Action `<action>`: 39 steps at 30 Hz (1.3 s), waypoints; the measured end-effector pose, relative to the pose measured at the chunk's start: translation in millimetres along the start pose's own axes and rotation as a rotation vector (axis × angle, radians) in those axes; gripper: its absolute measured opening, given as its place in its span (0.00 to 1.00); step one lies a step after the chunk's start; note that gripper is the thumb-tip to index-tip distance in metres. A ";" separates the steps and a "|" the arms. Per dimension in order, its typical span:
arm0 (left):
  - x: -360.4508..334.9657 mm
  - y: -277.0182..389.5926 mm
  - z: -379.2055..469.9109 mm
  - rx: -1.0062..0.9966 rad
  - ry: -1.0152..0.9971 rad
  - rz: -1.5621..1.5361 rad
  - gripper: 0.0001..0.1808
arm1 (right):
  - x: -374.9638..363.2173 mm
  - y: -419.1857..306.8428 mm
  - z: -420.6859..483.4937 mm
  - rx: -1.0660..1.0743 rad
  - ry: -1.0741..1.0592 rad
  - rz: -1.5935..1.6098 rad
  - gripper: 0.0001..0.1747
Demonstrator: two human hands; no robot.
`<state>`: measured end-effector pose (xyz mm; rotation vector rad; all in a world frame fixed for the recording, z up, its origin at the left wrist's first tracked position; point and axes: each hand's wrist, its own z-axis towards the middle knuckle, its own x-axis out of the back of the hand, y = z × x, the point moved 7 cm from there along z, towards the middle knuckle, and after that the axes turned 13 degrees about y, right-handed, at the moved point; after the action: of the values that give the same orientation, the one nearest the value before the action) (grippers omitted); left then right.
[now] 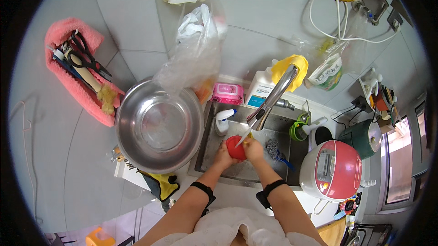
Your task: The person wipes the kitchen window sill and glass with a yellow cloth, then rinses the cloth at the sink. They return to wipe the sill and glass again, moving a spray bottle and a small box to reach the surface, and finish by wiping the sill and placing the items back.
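Over the stainless steel sink (pixel 219 175), my left hand (pixel 226 157) grips a small red cup or bowl (pixel 235 148) by its left side. A stream of water runs into it from the chrome faucet (pixel 273 92) above. My right hand (pixel 253 148) is at the red vessel's right edge, its fingers curled around something yellow (pixel 250 135), mostly hidden. A white spray bottle (pixel 222 124) with a blue nozzle stands in the sink behind my left hand. A steel wool scrubber (pixel 272 146) with a blue handle (pixel 286 164) lies in the sink to the right.
A large steel basin (pixel 164 128) is left of the sink. Pink wipes (pixel 228 93) and a white detergent bottle (pixel 258 88) stand behind it. A yellow cloth (pixel 297 66) drapes the faucet. To the right are a green-holdered brush (pixel 299 131) and a red-and-white rice cooker (pixel 342 170).
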<state>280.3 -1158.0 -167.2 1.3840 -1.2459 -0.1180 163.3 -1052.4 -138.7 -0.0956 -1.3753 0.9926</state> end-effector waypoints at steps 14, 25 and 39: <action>-14.0 -10.3 -1.1 -0.199 0.005 -0.102 0.58 | 2.9 -22.1 -4.4 -0.075 -0.011 0.037 0.10; -16.8 -13.9 1.7 -0.052 -0.058 -0.004 0.62 | -8.6 -70.5 -14.0 0.435 -0.409 -0.176 0.12; 2.6 11.4 -15.4 0.046 -0.032 -0.049 0.63 | 54.4 31.9 -23.6 -0.342 0.077 -0.025 0.16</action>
<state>285.6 -1146.5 -152.6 1.4578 -1.2482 -0.1470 159.6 -987.2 -121.9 -0.3680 -1.4605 0.7175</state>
